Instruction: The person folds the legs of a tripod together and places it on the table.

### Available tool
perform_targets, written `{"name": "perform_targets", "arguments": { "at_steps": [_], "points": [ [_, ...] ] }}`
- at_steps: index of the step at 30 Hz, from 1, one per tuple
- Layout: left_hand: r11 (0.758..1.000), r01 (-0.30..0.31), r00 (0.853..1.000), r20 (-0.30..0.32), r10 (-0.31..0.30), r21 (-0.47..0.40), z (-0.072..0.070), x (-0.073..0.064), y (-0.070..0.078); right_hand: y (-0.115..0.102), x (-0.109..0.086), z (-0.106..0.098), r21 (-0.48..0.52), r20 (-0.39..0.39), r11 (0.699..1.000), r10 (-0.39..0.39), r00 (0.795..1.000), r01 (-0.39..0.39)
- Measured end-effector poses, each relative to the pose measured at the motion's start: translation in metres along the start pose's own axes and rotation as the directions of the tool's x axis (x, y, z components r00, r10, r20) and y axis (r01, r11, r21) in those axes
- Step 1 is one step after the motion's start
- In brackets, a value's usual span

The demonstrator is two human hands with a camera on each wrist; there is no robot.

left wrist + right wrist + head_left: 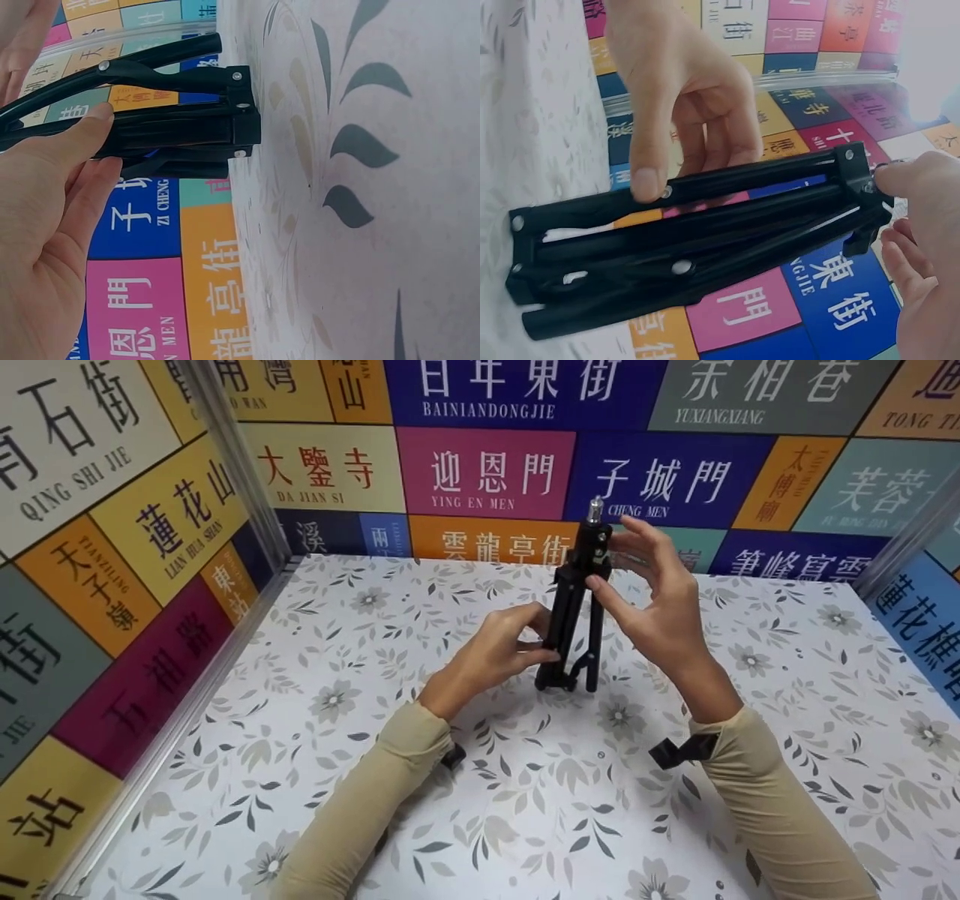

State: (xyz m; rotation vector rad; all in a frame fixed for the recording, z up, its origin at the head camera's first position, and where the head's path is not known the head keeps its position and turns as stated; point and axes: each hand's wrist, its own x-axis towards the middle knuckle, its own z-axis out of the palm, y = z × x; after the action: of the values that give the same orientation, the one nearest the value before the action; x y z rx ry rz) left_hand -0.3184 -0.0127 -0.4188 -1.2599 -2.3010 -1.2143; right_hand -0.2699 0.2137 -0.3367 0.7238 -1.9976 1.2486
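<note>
A small black tripod stand (568, 604) is held nearly upright over the table, a silver screw stud (595, 511) at its top. Its legs are folded close together, one standing slightly apart from the others. My left hand (502, 645) grips the legs low down, thumb and fingers on opposite sides of the tubes (180, 124). Up at the collar, my right hand (654, 600) has its thumb against the tripod and its other fingers bent behind. In the right wrist view, that hand (930, 232) holds the collar end while the left thumb presses a leg tube (705, 217).
The table (315, 780) wears a white cover with grey leaves and flowers. Panels of coloured street-name signs (487, 469) rise behind it and along both sides. Black straps (682, 750) show at the sleeved wrists.
</note>
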Motion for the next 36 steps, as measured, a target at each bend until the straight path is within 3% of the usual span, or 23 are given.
{"name": "perform_targets", "arguments": {
  "at_steps": [6, 14, 21, 28, 36],
  "points": [
    [1.000, 0.015, 1.000, 0.019, -0.015, 0.013, 0.000, 0.001, 0.001, 0.034, -0.024, -0.007, -0.068, 0.118, 0.995, 0.086, 0.989, -0.078],
    [1.000, 0.000, 1.000, 0.026, 0.000, 0.026, 0.000, 0.000, -0.001, 0.048, -0.050, 0.000, -0.069, 0.123, 0.983, 0.176, 0.977, -0.168],
    [0.999, -0.003, 1.000, 0.030, 0.002, 0.032, 0.000, -0.002, -0.002, 0.045, -0.048, -0.006, -0.138, 0.184, 0.966, 0.241, 0.953, -0.217],
    [0.999, 0.005, 0.999, 0.032, -0.006, 0.032, 0.000, -0.002, -0.001, 0.049, -0.044, -0.019, -0.071, 0.310, 0.961, 0.277, 0.909, -0.268],
    [1.000, 0.006, 0.999, 0.034, -0.007, 0.017, 0.000, -0.001, -0.001, 0.054, -0.046, -0.017, -0.013, 0.298, 0.962, 0.262, 0.918, -0.271]
  ]
}}
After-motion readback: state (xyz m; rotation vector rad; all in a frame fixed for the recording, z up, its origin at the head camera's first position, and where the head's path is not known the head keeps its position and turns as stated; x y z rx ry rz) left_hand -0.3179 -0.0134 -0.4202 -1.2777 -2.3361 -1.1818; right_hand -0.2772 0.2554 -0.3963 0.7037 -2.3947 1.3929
